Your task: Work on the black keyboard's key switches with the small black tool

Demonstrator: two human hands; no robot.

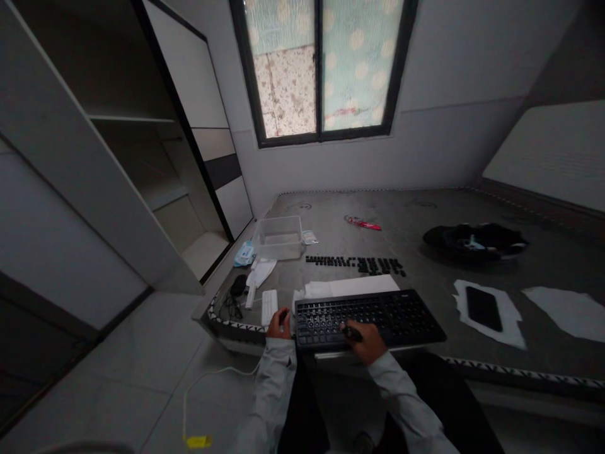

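Observation:
A black keyboard [401, 315] lies at the front edge of the grey surface, and bare switch positions seem to show over its left and middle parts. My right hand [368, 343] is closed around a small dark tool [350, 333], whose tip is over the keyboard's lower middle; its exact kind is too dark to tell. Just off the keyboard's left end is my left hand [278, 325], fingers curled together; whatever they may hold is too small to name. Beyond the keyboard, black keycaps [378, 265] are laid out in rows.
Left are a clear plastic bin [278, 239], a blue packet [244, 253], a white remote-like object [269, 306] and a black cable [232, 306]. White paper [354, 287] lies behind the keyboard. Right are a phone [483, 309] on a sheet and a black bag [472, 243]. A red item [366, 224] lies farther back.

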